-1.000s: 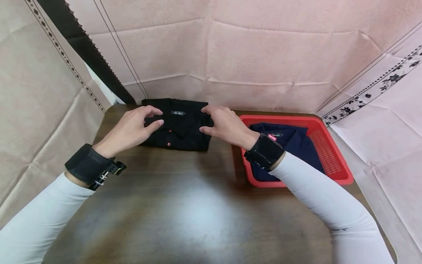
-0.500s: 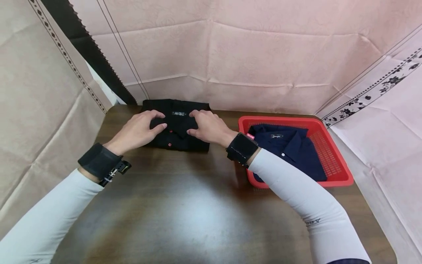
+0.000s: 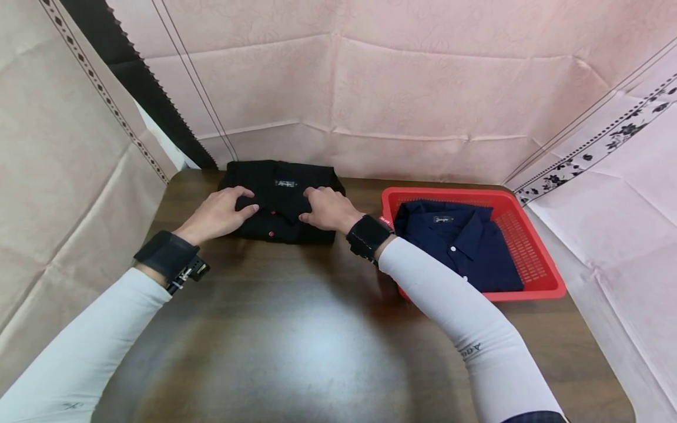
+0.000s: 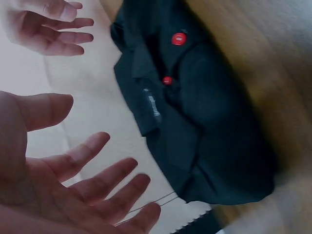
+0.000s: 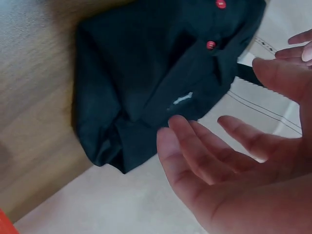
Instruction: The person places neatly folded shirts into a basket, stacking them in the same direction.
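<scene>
The left hand (image 3: 218, 214) and right hand (image 3: 328, 208) are both free of any grip, palms down and facing slightly inward over the two sides of a neatly folded black fabric shirt with red buttons (image 3: 284, 202), fingers loosely bent and thumbs spread apart. Behind them, black wrist straps (image 3: 166, 255) and white fabric sleeves (image 3: 465, 317) angle inward from the lower corners. The shirt lies at the far edge of the brown wooden desk (image 3: 307, 329), left of a red plastic basket (image 3: 539, 258) holding a folded navy shirt (image 3: 478, 258).
</scene>
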Motion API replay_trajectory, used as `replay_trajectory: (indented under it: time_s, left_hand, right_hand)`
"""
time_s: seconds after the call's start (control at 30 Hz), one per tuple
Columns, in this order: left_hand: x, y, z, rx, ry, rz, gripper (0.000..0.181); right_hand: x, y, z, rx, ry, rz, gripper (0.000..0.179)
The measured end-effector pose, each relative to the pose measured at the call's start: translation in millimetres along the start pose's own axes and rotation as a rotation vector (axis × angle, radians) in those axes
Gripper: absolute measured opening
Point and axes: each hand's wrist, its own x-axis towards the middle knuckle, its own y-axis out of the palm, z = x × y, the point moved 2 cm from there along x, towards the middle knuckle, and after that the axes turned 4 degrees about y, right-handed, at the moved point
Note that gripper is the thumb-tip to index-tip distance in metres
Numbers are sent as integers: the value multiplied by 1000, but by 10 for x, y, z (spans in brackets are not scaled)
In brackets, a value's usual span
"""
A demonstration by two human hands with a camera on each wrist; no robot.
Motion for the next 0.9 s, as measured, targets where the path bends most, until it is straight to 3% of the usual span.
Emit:
replay_trajectory:
  time_s: [0.37, 0.9]
  left_hand:
    - [92, 259, 298, 32, -8, 48, 65]
    - [49, 500, 419, 119, -69, 163, 68]
  right_hand:
    - [109, 381, 41, -133, -13, 62, 58]
    - [77, 639, 31, -136, -25, 181, 67]
